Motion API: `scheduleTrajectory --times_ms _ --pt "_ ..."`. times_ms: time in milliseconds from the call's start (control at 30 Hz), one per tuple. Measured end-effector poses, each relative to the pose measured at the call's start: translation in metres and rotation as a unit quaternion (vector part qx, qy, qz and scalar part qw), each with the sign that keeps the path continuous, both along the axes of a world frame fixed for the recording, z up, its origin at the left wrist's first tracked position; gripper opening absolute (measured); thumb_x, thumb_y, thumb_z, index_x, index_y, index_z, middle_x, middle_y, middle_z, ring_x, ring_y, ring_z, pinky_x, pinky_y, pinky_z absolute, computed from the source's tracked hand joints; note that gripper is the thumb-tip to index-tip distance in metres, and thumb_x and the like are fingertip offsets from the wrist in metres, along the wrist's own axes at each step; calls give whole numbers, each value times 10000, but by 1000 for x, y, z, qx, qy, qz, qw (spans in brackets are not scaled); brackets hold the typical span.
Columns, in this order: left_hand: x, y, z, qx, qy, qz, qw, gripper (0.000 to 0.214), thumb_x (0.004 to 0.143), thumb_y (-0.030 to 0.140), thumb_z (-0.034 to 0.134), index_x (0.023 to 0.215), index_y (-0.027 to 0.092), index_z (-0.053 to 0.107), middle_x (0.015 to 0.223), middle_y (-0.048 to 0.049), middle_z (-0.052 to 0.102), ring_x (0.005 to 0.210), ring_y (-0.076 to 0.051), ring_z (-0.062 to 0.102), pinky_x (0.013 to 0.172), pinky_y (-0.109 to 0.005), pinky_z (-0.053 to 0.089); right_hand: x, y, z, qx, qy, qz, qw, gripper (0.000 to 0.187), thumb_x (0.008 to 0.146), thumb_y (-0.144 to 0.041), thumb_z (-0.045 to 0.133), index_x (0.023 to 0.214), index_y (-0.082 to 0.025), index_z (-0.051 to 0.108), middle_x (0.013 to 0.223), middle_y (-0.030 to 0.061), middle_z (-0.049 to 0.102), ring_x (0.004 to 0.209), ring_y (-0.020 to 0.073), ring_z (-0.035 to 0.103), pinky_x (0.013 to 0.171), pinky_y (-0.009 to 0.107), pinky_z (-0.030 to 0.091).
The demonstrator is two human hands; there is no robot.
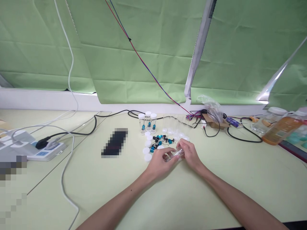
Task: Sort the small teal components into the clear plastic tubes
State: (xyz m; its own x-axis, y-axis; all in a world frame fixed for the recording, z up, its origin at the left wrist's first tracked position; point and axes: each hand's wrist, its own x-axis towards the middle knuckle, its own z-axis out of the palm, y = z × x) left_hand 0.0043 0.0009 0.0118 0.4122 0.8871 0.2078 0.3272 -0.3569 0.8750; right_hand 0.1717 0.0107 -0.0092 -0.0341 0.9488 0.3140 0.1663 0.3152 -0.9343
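Observation:
Between my two hands lies a clear plastic tube (177, 154), tilted, just above the table. My left hand (161, 160) has its fingers curled round the tube's left end. At the other end, my right hand (188, 154) grips it with bent fingers; what its fingertips touch there is partly hidden. Just beyond my hands is a loose pile of small blue and black parts (160, 140) with thin metal pieces. White round caps (148, 157) lie along the pile's left side. Behind stand white-capped clear tubes (153, 123) with a blue part inside each, beside several uncapped clear tubes (170, 123).
A dark pixelated rectangle (115, 142) lies to the left. Farther left is a white power strip (45, 151) with plugs and a white cable (62, 179). At the back right are a cardboard box (216, 122), black cables and an orange bottle (279, 130).

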Motion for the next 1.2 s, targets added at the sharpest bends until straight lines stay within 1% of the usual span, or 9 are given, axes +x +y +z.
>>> scheduleTrajectory --times_ms 100,233,467,633,833,900,967,1067,1200 --pt "-1 2 0 -44 -40 -18 998 407 815 517 595 984 165 706 718 -26 635 481 -90 453 462 -233 345 -1 1 0 -33 86 18 996 396 941 -505 334 827 -201 561 561 -49 370 445 103 297 411 225 229" --pt "-1 5 2 -141 -137 -60 979 499 802 593 589 997 138 648 616 3 554 389 -89 464 374 -228 349 -2 4 0 -12 138 28 990 398 951 -525 323 931 -205 558 485 -87 292 403 94 226 417 224 214" --pt "-2 13 4 -196 -234 -55 951 523 779 643 587 874 130 614 785 -67 642 528 -125 585 455 -234 461 -2 2 1 25 52 -19 998 403 966 -538 300 1044 -207 516 531 -54 429 479 139 384 456 251 307" --pt "-3 16 3 -186 -244 -50 950 524 773 624 609 942 129 596 861 -85 658 570 -138 615 534 -267 511 -3 0 1 53 14 -21 998 422 982 -511 295 1071 -191 555 547 -35 452 500 142 405 471 264 326" --pt "-8 23 4 -128 -248 -6 960 453 785 499 667 1059 152 569 854 -36 619 613 -133 627 610 -277 527 -2 0 0 63 -14 -31 997 410 993 -470 296 1055 -196 595 562 -30 438 523 145 425 501 266 348" --pt "-12 26 6 -81 -233 29 969 430 792 477 664 1063 157 571 871 -38 619 638 -136 633 628 -275 527 -1 0 0 65 -24 -30 997 409 997 -460 292 1042 -197 601 563 -31 433 522 144 423 507 268 347" --pt "-16 29 8 3 -204 87 975 397 807 449 653 1076 167 577 876 -43 629 721 -151 643 689 -278 532 -1 -1 0 69 -35 -29 997 407 998 -452 295 1012 -196 612 560 -31 428 520 144 418 511 269 345" --pt "-25 36 11 134 -144 201 960 363 819 419 642 1088 179 598 895 -48 652 851 -166 640 828 -299 526 -2 0 0 73 -51 -29 996 406 1000 -439 298 988 -195 622 560 -31 430 521 141 417 518 268 344" --pt "-39 52 8 210 -108 300 924 354 807 401 653 1089 195 594 947 -53 684 894 -179 656 888 -338 524 -2 0 0 81 -69 -34 994 412 1004 -420 298 951 -190 635 551 -36 429 521 134 426 548 268 354"
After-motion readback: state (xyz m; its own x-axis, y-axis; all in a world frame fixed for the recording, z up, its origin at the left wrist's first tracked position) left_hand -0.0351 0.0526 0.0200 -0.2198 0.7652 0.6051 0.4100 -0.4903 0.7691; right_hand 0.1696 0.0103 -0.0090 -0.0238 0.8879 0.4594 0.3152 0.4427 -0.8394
